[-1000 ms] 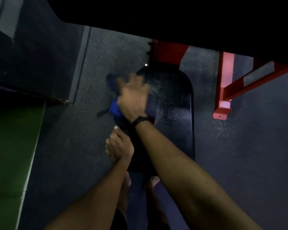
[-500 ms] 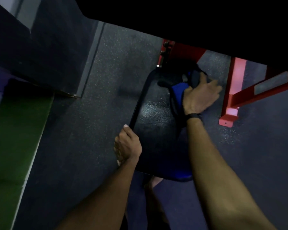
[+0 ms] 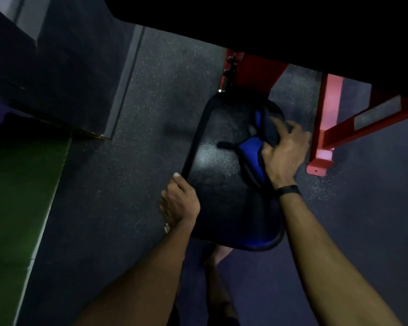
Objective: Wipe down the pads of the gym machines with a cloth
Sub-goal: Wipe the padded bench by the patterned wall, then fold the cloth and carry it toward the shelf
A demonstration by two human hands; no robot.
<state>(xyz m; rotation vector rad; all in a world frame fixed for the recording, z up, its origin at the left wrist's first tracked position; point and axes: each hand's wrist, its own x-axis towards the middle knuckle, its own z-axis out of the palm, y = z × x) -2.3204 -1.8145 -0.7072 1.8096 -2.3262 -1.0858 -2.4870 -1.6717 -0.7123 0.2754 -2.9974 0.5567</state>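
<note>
A black padded seat (image 3: 222, 184) of a red-framed gym machine lies below me, with a shiny patch on its left half. My right hand (image 3: 284, 151) grips a blue and black cloth (image 3: 253, 149) and presses it on the pad's upper right part. My left hand (image 3: 179, 201) holds the pad's left edge, thumb on top and fingers curled under the rim. The near end of the pad reaches toward my feet.
The red machine frame (image 3: 325, 137) stands right of the pad, its foot on the speckled rubber floor (image 3: 139, 161). A dark wall and step rise at the left, beside a green turf strip (image 3: 21, 196). A black pad or beam overhangs the top.
My right hand with the cloth swept from the pad's upper left across to its upper right, then drew back slightly toward me. My left hand kept its hold on the left edge.
</note>
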